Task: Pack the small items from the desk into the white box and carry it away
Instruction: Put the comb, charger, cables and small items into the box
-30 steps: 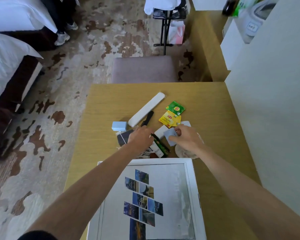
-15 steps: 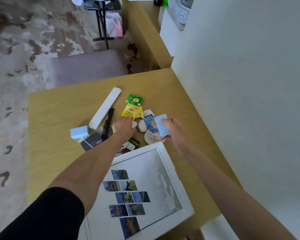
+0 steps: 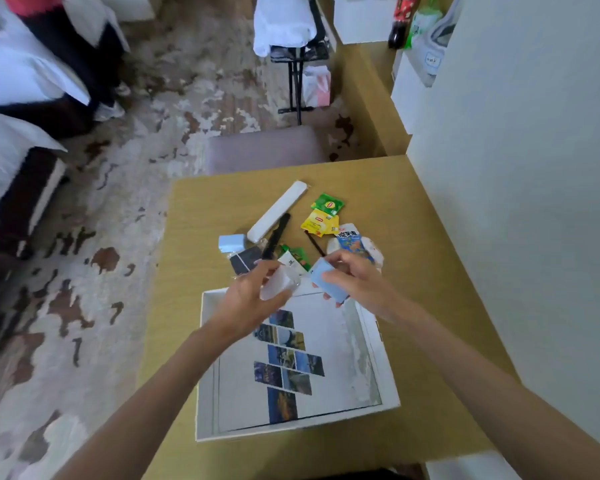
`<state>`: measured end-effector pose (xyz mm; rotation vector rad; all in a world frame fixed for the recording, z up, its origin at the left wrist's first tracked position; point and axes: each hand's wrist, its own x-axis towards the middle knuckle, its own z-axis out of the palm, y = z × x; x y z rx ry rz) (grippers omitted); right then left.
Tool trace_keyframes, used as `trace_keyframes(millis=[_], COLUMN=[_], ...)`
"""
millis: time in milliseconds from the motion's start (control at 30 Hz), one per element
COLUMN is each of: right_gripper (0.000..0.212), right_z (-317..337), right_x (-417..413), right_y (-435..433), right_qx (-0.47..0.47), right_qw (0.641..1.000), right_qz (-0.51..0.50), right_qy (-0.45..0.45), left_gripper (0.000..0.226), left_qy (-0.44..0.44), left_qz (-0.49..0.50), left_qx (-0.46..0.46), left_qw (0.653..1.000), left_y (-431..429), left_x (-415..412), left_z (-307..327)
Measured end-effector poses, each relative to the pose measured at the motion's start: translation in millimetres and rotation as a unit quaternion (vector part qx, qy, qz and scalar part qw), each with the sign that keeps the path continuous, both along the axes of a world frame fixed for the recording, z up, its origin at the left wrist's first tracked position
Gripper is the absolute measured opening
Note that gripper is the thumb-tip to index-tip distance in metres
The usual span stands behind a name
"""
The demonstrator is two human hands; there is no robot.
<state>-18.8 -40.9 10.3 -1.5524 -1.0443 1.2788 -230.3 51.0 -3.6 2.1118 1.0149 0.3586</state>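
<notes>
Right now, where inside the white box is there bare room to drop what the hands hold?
The shallow white cardboard box holds only a flat photo-printed sheet, so its floor is free. Crowded: the far rim, under the left hand and right hand.

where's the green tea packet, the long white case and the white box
green tea packet (image 3: 327,204): head view, middle of its printed face
long white case (image 3: 278,211): head view, midway along its length
white box (image 3: 378,355): head view, right wall
</notes>
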Motion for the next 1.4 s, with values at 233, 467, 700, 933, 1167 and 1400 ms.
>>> trace_keyframes(millis=[233,467,700,933,1167,1400], right_gripper=[0.031,0.032,0.029,0.017,0.025,0.02], right_z=[-21.8,-62.7,-84.5,-86.4,-79.6,-70.8], right_x=[-37.8,-86.6,-109.9,-120.0,-133.7,-130.6], right_y=[-15.2,-34.3,-46.6,-51.0,-52.8,-42.0], right_qx=[-0.059,-0.012,0.02,-0.056,-0.093,-0.087], right_qw=[0.949,0.829,0.814,0.898,0.911,0.915], right_qz=[0.248,0.398,0.376,0.3,0.307,0.27], right_qy=[-0.185,-0.392,-0.443,-0.316,-0.258,-0.287], left_gripper=[0.051,0.047,0.046,0.032,0.036,0.03], left_qy=[0.232,0.391,0.432,0.425,0.42,0.34], left_qz=[-0.074,-0.215,-0.27,-0.321,-0.372,-0.382], left_qx=[0.082,0.181,0.226,0.203,0.145,0.2], left_qw=[0.966,0.877,0.83,0.822,0.815,0.836], left_y=[-58.6,-85.9,-70.4,-55.9,-47.2,-24.9], left_x=[-68.6,-89.0,-87.2,-88.8,-88.0,-81.2], left_z=[-5.3,-28.4,-37.8,-42.7,-48.0,-33.0])
